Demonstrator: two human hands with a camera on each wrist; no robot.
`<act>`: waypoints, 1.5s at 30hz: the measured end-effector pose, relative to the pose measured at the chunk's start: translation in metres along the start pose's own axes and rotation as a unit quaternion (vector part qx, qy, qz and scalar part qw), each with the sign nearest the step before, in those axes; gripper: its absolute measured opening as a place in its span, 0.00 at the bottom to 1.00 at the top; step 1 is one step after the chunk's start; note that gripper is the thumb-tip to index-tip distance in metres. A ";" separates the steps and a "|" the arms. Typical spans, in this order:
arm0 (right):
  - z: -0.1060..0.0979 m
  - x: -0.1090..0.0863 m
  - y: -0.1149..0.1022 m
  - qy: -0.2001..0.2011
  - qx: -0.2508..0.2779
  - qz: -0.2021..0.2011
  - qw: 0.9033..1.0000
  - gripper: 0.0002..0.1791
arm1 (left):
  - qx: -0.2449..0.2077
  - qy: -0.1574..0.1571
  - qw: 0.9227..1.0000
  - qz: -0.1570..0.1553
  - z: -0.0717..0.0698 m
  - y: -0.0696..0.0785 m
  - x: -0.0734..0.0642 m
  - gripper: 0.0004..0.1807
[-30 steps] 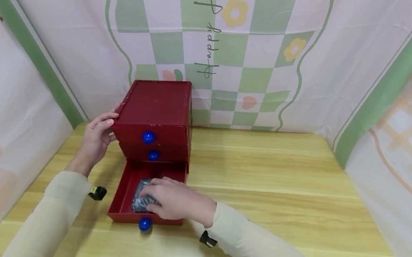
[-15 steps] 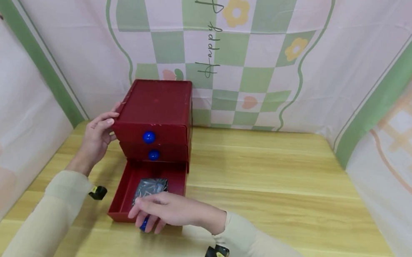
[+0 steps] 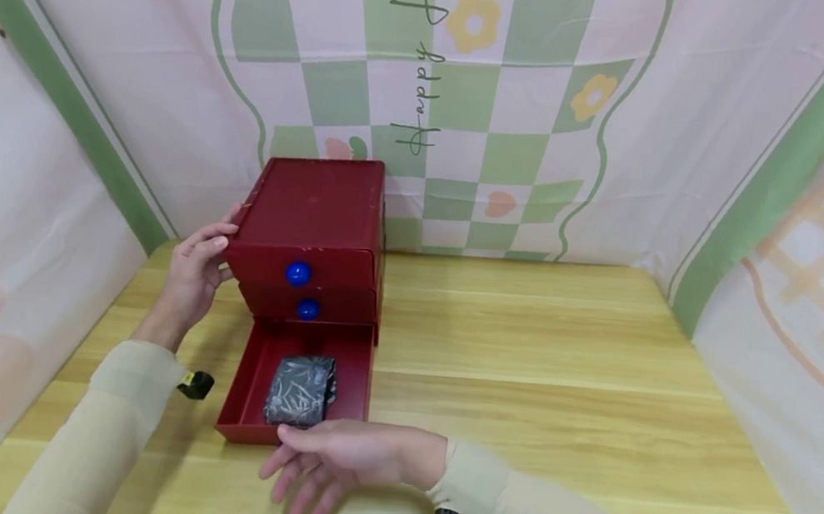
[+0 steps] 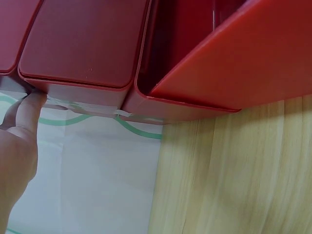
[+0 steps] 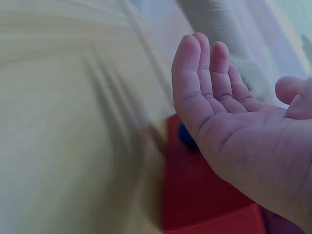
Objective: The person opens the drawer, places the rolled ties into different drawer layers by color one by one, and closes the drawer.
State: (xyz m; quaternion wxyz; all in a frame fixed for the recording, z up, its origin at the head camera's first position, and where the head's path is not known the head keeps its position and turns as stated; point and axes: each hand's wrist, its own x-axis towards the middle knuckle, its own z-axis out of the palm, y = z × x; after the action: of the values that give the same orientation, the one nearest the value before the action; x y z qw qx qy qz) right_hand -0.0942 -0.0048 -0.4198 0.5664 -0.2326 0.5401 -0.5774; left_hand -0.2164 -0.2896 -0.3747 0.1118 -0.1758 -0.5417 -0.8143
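Observation:
A dark red drawer cabinet (image 3: 315, 205) with blue round knobs stands on the table, its two upper drawers closed. The bottom drawer (image 3: 234, 406) is pulled out, and in it lies a folded dark grey patterned cloth-like bundle (image 3: 298, 392). My left hand (image 3: 193, 276) rests against the cabinet's left side, fingers at its upper edge; the left wrist view shows fingertips touching the side wall. My right hand (image 3: 337, 463) hovers before the drawer front with nothing in it, palm partly turned up and fingers spread. It hides the bottom drawer's knob in the head view; the right wrist view shows that blue knob (image 5: 186, 137).
The wooden table (image 3: 517, 402) stretches to the right of the cabinet. A patterned fabric curtain (image 3: 530, 135) hangs behind it, with further fabric walls at both sides. Small black wrist cameras (image 3: 197, 385) hang below the sleeves.
My right hand has left the bundle in the drawer, moved forward past the drawer front towards me, and turned its palm up. The bundle stays in the drawer. My left hand has not moved.

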 end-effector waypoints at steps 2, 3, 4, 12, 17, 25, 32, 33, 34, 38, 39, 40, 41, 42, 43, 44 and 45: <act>0.001 0.001 0.007 -0.001 0.025 0.016 1.000 0.33 | 0.002 0.000 1.000 -0.001 0.000 0.000 0.000 0.12; 0.002 0.002 0.010 -0.004 0.034 0.021 0.999 0.33 | 0.005 -0.001 1.000 -0.001 0.000 0.000 0.001 0.12; 0.003 0.003 0.013 -0.007 0.042 0.026 0.999 0.34 | 0.006 -0.001 1.000 -0.002 0.000 0.001 0.001 0.12; 0.004 0.007 0.026 -0.022 0.102 0.069 0.992 0.35 | 0.003 0.000 1.000 -0.003 0.001 0.001 0.002 0.12; 0.003 0.011 0.031 -0.020 0.132 0.085 0.987 0.37 | 0.005 0.000 1.000 -0.001 0.000 0.001 0.002 0.12; 0.003 0.020 0.039 0.016 0.196 0.064 0.978 0.29 | 0.003 -0.002 1.000 -0.006 0.001 0.001 0.003 0.12; 0.003 0.024 0.043 0.026 0.229 0.036 0.973 0.19 | 0.009 -0.001 1.000 -0.006 0.001 0.000 0.002 0.12; 0.003 0.024 0.043 0.027 0.229 0.034 0.972 0.19 | 0.011 -0.002 1.000 -0.006 0.001 0.000 0.001 0.12; 0.004 0.024 0.043 0.027 0.230 0.033 0.972 0.18 | 0.013 -0.003 1.000 -0.005 0.001 0.000 0.001 0.12; 0.005 0.024 0.045 0.027 0.232 0.029 0.972 0.18 | 0.015 -0.004 1.000 -0.001 0.001 0.000 0.000 0.13; 0.005 0.025 0.045 0.027 0.233 0.028 0.972 0.18 | 0.016 -0.004 1.000 0.000 0.001 0.000 0.000 0.13; 0.005 0.025 0.045 0.028 0.233 0.028 0.972 0.18 | 0.016 -0.003 1.000 0.000 0.001 0.000 0.000 0.13; 0.005 0.025 0.046 0.030 0.232 0.027 0.972 0.18 | 0.014 -0.002 1.000 0.000 0.001 0.000 0.000 0.13; 0.005 0.025 0.046 0.033 0.231 0.026 0.972 0.18 | 0.014 -0.002 1.000 0.000 0.001 0.000 0.000 0.13; 0.005 0.025 0.047 0.036 0.230 0.025 0.972 0.18 | 0.012 -0.002 1.000 -0.001 0.001 0.000 0.000 0.13; 0.005 0.026 0.047 0.038 0.230 0.026 0.972 0.18 | 0.012 -0.001 1.000 -0.001 0.001 0.000 -0.001 0.13; 0.006 0.026 0.047 0.041 0.228 0.025 0.972 0.18 | 0.012 0.000 1.000 -0.001 0.000 0.000 -0.001 0.13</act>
State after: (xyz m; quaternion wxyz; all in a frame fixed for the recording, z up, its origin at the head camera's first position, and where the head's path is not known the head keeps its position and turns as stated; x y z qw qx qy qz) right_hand -0.0769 -0.0197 -0.4689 0.5963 -0.0597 0.4227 -0.6798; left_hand -0.2156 -0.2892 -0.3747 0.1130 -0.1742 -0.5520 -0.8076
